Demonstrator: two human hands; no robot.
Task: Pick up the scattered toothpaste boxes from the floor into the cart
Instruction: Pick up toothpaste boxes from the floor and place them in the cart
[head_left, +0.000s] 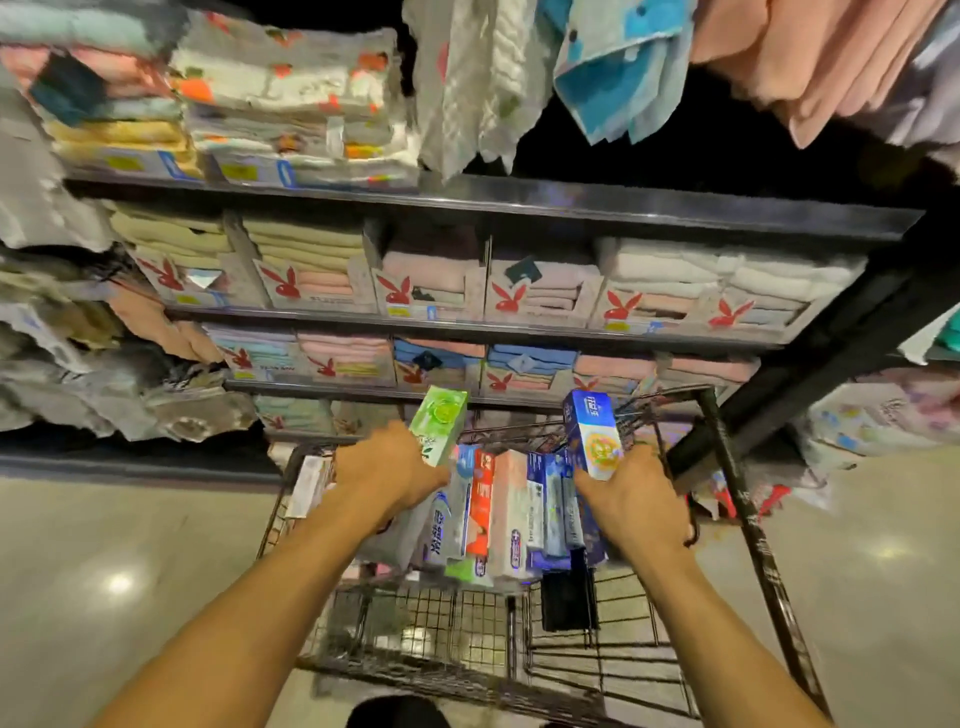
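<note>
Over the cart (737, 499) | left hand (387, 470) grips green box (440, 426), right hand (636, 506) grips blue box (594, 434) | step: loading | next: lower both beside packed boxes (511, 519)

Finding: I have 1 view only, the head camera, worn on the person and pitched forward and down. It looks into the wire cart (467, 623) from the near end, close above it. The left hand (384, 467) and right hand (639, 499) sit near frame centre, and both forearms enter from the bottom edge. The shelving (519, 205) directly ahead fills the upper half, bowed by the wide lens. Floor (104, 545) shows on both sides of the cart.
</note>
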